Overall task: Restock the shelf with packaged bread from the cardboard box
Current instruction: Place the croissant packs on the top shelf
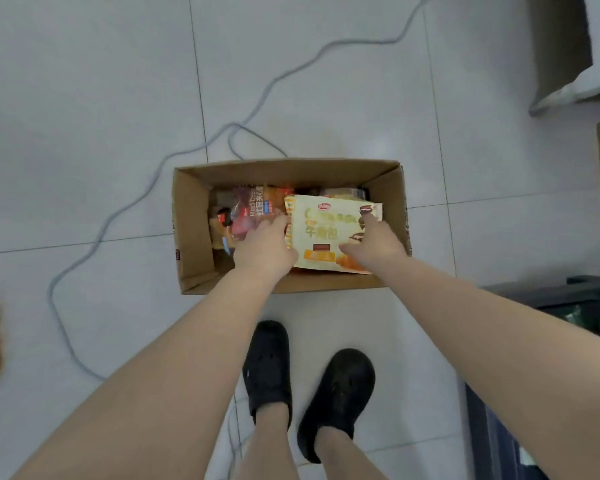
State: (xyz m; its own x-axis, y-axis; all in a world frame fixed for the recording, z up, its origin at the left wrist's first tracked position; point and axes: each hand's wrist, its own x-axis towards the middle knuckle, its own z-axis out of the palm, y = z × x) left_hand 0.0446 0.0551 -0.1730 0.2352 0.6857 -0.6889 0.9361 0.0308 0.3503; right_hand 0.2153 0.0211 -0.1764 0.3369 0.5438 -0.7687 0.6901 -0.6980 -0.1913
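I've got my left hand (264, 249) and right hand (374, 243) gripping the yellow bread packet (326, 233) by its sides inside the cardboard box (191, 216), so the pick-up is underway; next, lift it clear toward the shelf.

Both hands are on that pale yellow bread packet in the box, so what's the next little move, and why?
Probably lift it straight up. The left hand and right hand already grip opposite edges of the yellow packet, which lies on top inside the open cardboard box.
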